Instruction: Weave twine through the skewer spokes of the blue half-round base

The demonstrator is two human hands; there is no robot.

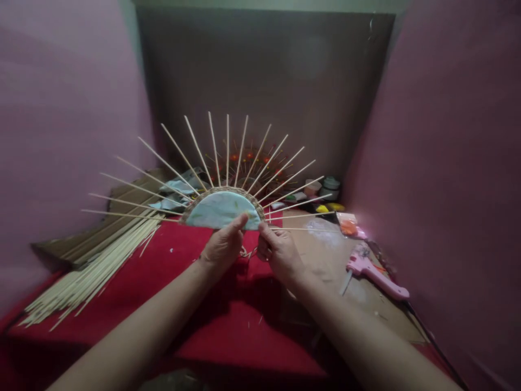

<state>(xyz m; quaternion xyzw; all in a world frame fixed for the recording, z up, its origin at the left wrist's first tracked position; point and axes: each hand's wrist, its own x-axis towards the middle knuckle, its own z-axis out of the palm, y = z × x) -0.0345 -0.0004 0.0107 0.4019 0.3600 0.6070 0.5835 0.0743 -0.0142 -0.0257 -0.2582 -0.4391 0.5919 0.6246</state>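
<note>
Centrally, a half-round woven piece [222, 209] is held upright above the red cloth [195, 304], between both hands. Item details are listed below.

Woven piece: a pale blue-green half-disc, edged along its curve with a band of woven cane; thin wooden sticks [227, 149] fan out from that band like rays, to the left, upward and to the right.

Left hand [222, 247]: fingers closed on the lower straight edge of the piece, thumb laid up against the pale face.

Right hand [279, 252]: thumb and forefinger pinched shut at the right-hand corner of the piece, where the lowest sticks begin; a loose strand of cane [245, 252] is seen hanging between the two hands.

Bundle of long sticks [93, 266]: laid flat on the cloth at the left, well apart from the hands.

Pink glue gun [374, 274]: laid on the brown board [325, 255] to the right, near the right wrist.

Small pots and coloured bits [325, 190]: gathered at the far right, behind the sticks; contents cannot be told.

Second fanned piece with red beads [248, 160]: partly seen behind the held one.
</note>
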